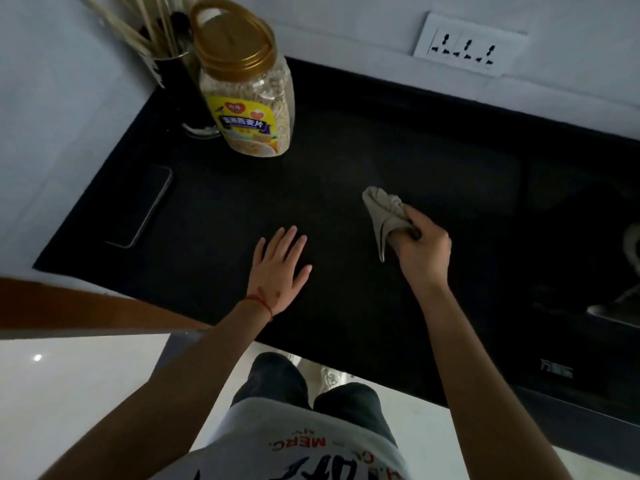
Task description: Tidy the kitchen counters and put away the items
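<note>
My left hand (281, 261), low centre of the frame, lies flat with fingers spread on the black counter (433, 150). Right of centre, my right hand (424, 249) grips a bunched grey cloth (384, 213) touching the surface. Upper left stand the oat jar (247, 95) and utensil holder (173, 84); a phone (143, 207) lies at left. Wiping likely goes best with even pressure, overlapping strokes, steering clear of the phone.
</note>
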Demonstrator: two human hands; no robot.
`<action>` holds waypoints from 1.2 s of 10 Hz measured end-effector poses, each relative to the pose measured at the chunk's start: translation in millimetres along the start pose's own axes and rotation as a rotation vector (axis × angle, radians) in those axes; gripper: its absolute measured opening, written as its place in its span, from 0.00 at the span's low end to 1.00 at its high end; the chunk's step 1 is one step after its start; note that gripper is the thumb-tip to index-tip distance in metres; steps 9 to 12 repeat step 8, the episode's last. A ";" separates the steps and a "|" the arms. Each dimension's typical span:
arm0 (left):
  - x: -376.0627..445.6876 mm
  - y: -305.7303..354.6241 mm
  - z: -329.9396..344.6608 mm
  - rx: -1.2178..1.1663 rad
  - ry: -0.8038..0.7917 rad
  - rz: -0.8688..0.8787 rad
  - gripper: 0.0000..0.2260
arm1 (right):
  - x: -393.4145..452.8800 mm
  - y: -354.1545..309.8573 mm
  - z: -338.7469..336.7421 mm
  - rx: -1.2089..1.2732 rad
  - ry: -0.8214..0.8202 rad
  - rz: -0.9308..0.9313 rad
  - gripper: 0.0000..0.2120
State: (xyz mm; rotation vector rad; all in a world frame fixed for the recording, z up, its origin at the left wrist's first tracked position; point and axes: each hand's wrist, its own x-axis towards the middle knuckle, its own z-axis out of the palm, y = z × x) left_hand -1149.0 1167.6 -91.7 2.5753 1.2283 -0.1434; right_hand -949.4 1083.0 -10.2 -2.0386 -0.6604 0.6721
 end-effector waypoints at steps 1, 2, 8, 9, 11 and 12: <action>1.1 -5.3 2.8 0.037 -0.013 0.019 0.27 | 38.4 -8.1 14.9 -0.056 0.064 -0.002 0.20; 3.4 -5.0 2.9 0.050 0.002 0.015 0.25 | 78.0 -17.7 31.5 -0.097 0.116 -0.027 0.20; 7.1 -6.8 8.5 0.070 0.067 0.027 0.24 | 187.1 -16.3 82.6 -0.490 -0.098 -0.218 0.25; 7.1 -6.8 8.5 0.070 0.067 0.027 0.24 | 187.1 -16.3 82.6 -0.490 -0.098 -0.218 0.25; 7.1 -6.8 8.5 0.070 0.067 0.027 0.24 | 187.1 -16.3 82.6 -0.490 -0.098 -0.218 0.25; 7.1 -6.8 8.5 0.070 0.067 0.027 0.24 | 187.1 -16.3 82.6 -0.490 -0.098 -0.218 0.25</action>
